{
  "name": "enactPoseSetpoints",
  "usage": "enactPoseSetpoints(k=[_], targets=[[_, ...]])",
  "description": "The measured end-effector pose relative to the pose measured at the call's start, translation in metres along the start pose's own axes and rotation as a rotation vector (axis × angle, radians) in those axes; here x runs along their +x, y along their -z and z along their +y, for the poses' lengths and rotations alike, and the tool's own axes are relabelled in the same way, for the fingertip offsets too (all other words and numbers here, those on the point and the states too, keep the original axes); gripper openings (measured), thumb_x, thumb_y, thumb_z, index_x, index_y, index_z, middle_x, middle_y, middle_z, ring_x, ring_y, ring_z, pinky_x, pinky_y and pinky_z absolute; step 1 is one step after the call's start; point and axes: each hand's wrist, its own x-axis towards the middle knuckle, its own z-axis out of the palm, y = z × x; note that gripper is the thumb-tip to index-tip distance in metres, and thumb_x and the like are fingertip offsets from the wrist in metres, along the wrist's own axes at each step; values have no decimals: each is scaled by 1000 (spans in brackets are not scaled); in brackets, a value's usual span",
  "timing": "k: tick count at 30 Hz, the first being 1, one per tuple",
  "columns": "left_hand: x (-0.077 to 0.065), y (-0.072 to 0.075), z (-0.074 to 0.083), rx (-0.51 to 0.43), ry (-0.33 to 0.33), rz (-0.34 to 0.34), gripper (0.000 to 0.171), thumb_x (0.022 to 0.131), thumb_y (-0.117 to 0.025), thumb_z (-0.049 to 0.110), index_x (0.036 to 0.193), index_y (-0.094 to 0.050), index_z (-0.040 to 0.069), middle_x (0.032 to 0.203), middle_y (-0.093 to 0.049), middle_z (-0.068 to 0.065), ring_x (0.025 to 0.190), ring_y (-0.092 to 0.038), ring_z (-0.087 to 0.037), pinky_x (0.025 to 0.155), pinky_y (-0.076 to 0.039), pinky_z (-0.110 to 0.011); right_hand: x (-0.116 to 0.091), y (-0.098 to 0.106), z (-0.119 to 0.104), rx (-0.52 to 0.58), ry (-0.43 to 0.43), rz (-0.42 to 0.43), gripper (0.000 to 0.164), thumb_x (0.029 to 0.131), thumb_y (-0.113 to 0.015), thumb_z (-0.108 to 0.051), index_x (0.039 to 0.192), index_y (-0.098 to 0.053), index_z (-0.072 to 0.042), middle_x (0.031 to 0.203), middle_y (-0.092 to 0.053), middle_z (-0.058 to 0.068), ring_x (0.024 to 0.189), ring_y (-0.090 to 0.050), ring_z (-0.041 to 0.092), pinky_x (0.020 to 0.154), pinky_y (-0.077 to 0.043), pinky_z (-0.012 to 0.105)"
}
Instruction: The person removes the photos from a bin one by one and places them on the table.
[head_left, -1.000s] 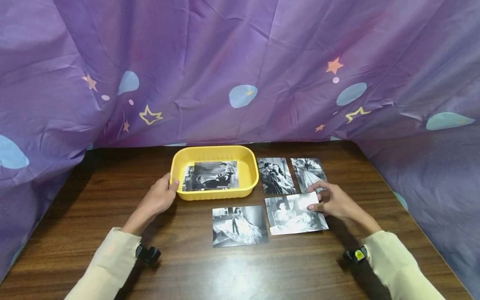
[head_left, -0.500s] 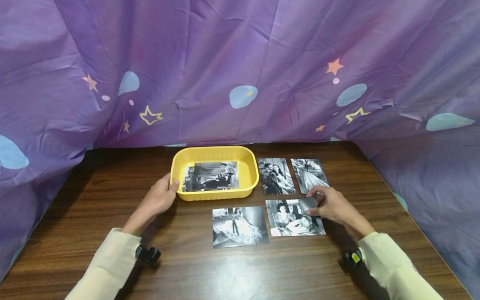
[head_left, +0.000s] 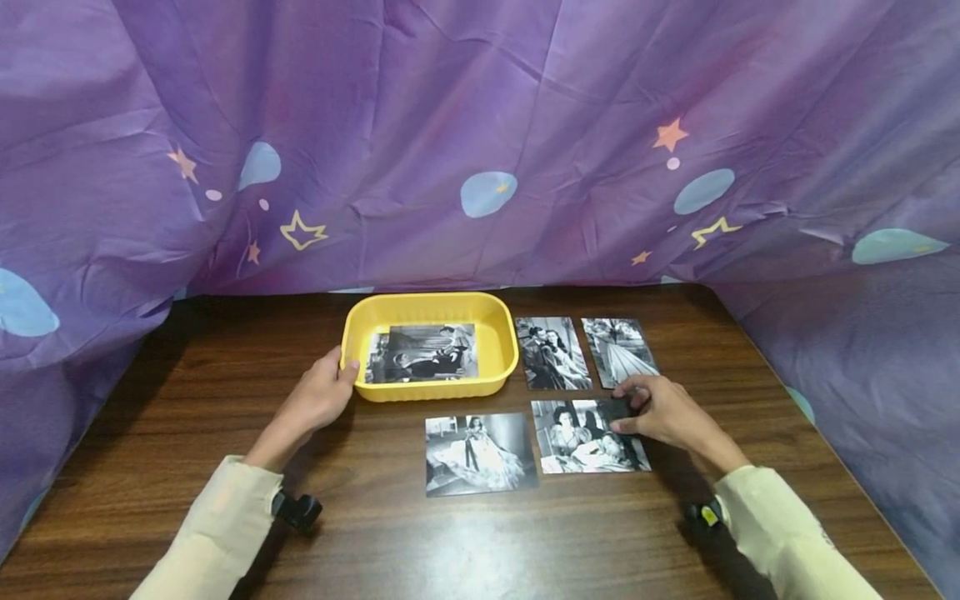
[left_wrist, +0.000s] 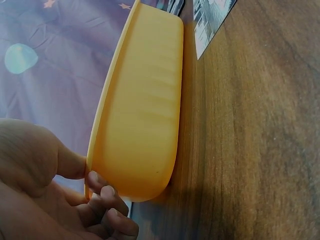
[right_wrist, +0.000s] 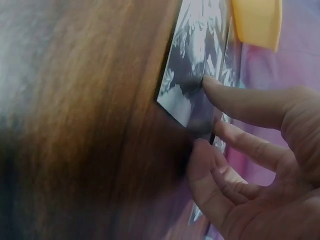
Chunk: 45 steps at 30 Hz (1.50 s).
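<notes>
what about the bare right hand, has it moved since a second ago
Yes, slightly: in the head view, the bare right hand has shifted toward the near side of the brown wooden table.

A yellow tray (head_left: 431,392) sits on the dark wooden surface (head_left: 360,542), and the person's left hand (head_left: 322,392) grips its left end. In the tray lie two overlapping photos (head_left: 433,354), black and white (the upper one hides most of the other). Just beside the tray, to its right, lies a pair of prints (head_left: 553,354). Nearer the person than the tray is a gown picture (head_left: 480,454); nearer too, but right of the tray, the right hand (head_left: 663,412) pinches the corner of another picture (head_left: 577,446). Behind the tray hangs a purple curtain (head_left: 405,125) with stars.
</notes>
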Motion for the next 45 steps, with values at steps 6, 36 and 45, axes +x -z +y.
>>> enactPoseSetpoints(k=[6,36,45], targets=[[0,0,2,10,-11,11,49,109,-36,19,151,-35,-8,129,-58,-25,117,-51,-32,101,-41,-54,10,10,-8,4,20,29,40,74,-91,-26,104,-73,-7,84,-69,5,77,-61,18,71,-49,41],[0,-1,-4,-3,-37,35,48,109,-38,17,149,-37,-8,131,-58,-28,122,-51,-36,104,-40,-56,146,-13,-172,-77,272,-66,55,81,-87,-33,121,-68,-2,116,-69,16,108,-64,32,95,-50,45],[-1,-1,-3,5,-47,37,49,109,-38,17,149,-36,-10,133,-58,-29,125,-50,-39,106,-39,-57,162,-52,-183,-219,305,-257,64,78,-89,-35,125,-64,2,125,-66,18,118,-59,32,104,-44,40]])
